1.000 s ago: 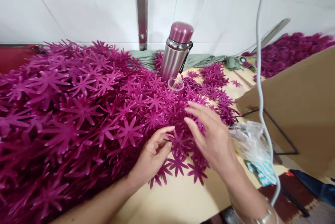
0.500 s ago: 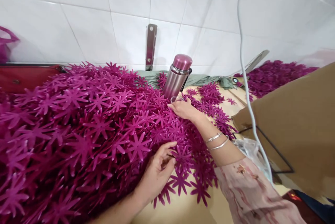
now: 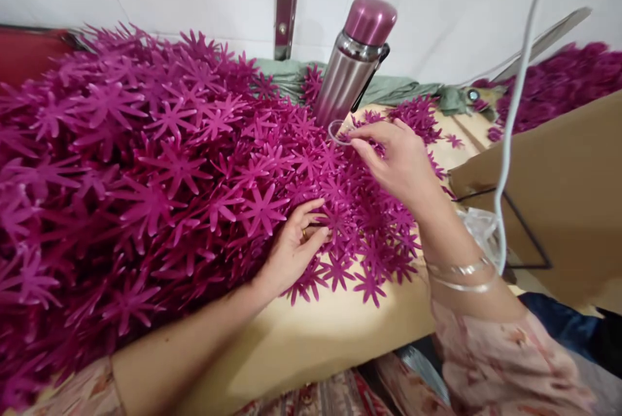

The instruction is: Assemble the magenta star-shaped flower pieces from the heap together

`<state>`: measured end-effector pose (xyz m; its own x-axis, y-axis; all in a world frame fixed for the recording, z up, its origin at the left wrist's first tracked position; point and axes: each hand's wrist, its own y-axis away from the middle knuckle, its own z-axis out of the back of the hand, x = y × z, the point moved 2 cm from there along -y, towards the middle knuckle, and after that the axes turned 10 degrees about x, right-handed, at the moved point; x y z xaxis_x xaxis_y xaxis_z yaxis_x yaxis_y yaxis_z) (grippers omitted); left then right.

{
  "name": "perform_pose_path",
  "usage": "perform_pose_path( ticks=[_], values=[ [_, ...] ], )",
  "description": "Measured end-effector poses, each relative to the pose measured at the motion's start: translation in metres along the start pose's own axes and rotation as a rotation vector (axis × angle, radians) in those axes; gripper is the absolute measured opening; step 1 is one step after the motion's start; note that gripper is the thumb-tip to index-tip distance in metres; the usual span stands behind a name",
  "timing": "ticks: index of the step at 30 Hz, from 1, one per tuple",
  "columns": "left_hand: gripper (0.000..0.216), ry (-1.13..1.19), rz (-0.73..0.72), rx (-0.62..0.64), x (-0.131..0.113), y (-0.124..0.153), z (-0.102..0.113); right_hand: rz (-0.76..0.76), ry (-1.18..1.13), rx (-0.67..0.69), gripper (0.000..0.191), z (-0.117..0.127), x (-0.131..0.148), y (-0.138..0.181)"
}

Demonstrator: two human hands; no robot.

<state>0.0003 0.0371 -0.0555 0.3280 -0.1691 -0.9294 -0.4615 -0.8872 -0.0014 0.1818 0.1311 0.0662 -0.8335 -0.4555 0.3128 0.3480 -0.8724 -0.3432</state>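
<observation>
My right hand pinches a thin clear ring between thumb and fingertips, in front of a steel thermos bottle with a magenta lid. My left hand is curled loosely around part of a bunch of magenta star-shaped artificial flowers at the near edge of the pile. Petals show between its thumb and forefinger; the stems are hidden. A large heap of the same flowers spreads to the left of both hands.
A cardboard box stands on the right, with a pale cable hanging before it. More magenta flowers lie behind the box. Green cloth runs along the tiled wall. A red item is at the far left.
My right hand has lifted from beside the bottle's base and drawn back to the right, with the clear ring in its fingers. The view has tilted down; my left hand keeps its place among the flowers.
</observation>
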Motion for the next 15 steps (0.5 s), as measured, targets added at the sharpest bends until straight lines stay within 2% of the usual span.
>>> perform_pose_path(
  ticks=[3,7,10,13,15],
  values=[
    [0.048,-0.007,0.01,0.0,0.0,0.002,-0.001,0.015,-0.193,0.0,0.023,0.004,0.026,0.057],
    [0.051,-0.026,0.023,0.033,-0.001,0.004,-0.004,0.044,-0.286,0.083,0.032,-0.021,0.044,0.119],
    [0.052,-0.047,0.044,0.032,-0.003,0.004,-0.005,0.039,-0.289,0.035,0.04,-0.039,0.047,0.143],
    [0.052,-0.059,0.055,0.039,-0.004,0.005,-0.006,0.004,-0.292,-0.037,0.05,-0.046,0.051,0.153],
    [0.052,-0.066,0.061,0.041,-0.005,0.005,-0.007,0.022,-0.28,-0.029,0.053,-0.048,0.054,0.157]
  ],
)
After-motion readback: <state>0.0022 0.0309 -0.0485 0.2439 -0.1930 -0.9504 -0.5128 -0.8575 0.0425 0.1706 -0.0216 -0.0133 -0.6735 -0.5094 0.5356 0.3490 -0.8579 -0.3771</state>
